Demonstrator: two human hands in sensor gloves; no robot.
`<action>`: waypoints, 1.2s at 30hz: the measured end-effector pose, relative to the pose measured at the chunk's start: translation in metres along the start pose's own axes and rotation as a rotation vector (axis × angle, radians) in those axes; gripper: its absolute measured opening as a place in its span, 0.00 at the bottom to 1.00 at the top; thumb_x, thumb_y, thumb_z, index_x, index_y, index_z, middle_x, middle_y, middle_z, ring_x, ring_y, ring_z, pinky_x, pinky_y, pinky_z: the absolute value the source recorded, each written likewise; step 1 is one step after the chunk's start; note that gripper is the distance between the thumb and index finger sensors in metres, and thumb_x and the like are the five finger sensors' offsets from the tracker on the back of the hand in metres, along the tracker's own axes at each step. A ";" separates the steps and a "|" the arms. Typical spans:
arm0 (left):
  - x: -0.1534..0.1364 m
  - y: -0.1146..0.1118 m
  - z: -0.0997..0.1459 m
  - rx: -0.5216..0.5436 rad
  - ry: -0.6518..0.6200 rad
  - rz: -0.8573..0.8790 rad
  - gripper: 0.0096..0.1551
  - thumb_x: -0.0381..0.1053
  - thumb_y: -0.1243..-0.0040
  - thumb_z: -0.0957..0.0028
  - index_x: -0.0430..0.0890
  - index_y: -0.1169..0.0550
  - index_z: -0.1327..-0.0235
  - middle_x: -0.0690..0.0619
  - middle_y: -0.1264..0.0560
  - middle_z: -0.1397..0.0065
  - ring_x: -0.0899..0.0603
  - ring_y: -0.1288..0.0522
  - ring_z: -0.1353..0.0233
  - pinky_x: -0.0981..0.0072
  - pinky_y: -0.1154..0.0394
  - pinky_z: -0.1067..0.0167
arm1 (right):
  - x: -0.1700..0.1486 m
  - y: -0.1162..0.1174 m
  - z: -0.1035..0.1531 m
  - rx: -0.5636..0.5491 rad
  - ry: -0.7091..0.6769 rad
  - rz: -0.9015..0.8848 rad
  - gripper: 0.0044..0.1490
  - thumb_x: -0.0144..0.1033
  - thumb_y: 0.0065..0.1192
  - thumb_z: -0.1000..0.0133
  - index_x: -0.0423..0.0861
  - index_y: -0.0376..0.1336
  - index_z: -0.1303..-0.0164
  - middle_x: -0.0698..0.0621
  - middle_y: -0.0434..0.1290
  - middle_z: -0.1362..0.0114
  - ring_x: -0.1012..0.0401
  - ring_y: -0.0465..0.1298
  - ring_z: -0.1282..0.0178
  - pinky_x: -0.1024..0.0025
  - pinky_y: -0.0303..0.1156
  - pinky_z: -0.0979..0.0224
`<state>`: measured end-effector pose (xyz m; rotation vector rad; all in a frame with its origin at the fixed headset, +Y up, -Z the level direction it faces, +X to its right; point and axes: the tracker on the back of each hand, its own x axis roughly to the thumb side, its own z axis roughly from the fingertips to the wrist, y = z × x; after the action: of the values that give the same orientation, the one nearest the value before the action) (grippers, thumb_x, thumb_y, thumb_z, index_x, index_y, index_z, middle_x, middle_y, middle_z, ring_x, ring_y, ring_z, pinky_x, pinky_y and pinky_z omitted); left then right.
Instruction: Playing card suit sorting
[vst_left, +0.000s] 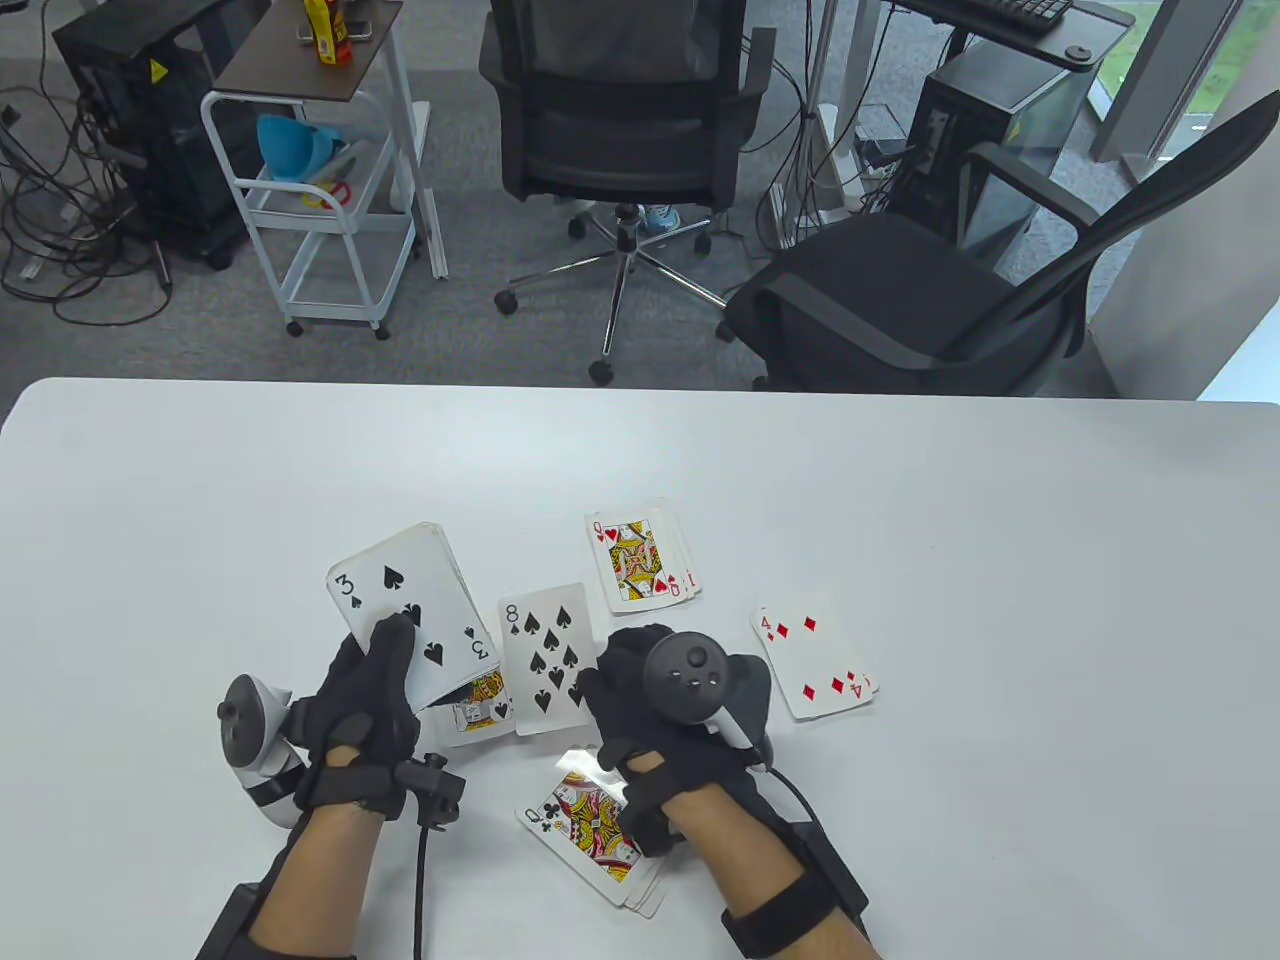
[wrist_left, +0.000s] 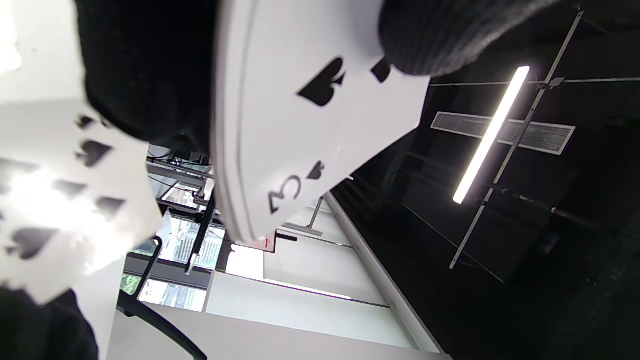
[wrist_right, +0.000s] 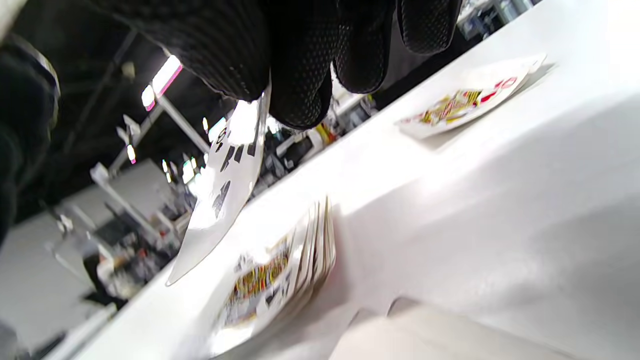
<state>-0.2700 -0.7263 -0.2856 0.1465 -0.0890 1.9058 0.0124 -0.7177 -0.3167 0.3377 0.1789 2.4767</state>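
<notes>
Table view: left hand (vst_left: 365, 700) gripping the deck (vst_left: 415, 610), 3 of spades on top; right hand (vst_left: 680, 700) pinching the 8 of spades (vst_left: 545, 655), long axis pointing away, king pile (vst_left: 480, 700) just left of it; no containers.
Left wrist view: thumb pressing the 3.
Right wrist view: fingertips (wrist_right: 300, 95) pinching the card, lifted off the table (wrist_right: 500, 200).

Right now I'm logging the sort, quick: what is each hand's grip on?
Left hand: holds the deck, 3 of spades on top.
Right hand: pinches the 8 of spades.
</notes>
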 end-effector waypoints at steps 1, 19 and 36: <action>0.000 0.000 0.000 0.003 -0.002 0.007 0.33 0.64 0.39 0.43 0.46 0.28 0.32 0.49 0.18 0.37 0.41 0.13 0.44 0.57 0.12 0.55 | 0.006 0.003 -0.004 0.027 0.000 0.038 0.23 0.40 0.66 0.39 0.36 0.72 0.44 0.35 0.59 0.21 0.34 0.48 0.18 0.26 0.40 0.26; 0.007 0.012 -0.001 0.060 -0.041 0.042 0.33 0.64 0.40 0.43 0.46 0.28 0.32 0.50 0.18 0.36 0.41 0.14 0.43 0.57 0.13 0.54 | 0.051 0.063 -0.062 0.095 0.036 0.490 0.23 0.48 0.70 0.41 0.41 0.71 0.50 0.36 0.61 0.23 0.35 0.49 0.18 0.27 0.38 0.26; -0.020 -0.035 0.011 -0.126 0.089 -0.092 0.33 0.62 0.41 0.43 0.47 0.30 0.30 0.48 0.20 0.34 0.40 0.15 0.41 0.56 0.12 0.53 | -0.008 -0.029 0.022 -0.282 -0.162 -0.153 0.27 0.51 0.59 0.38 0.40 0.71 0.46 0.36 0.62 0.23 0.34 0.50 0.19 0.26 0.40 0.27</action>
<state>-0.2299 -0.7352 -0.2777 -0.0189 -0.1398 1.8065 0.0414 -0.6982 -0.3036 0.3852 -0.2027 2.2719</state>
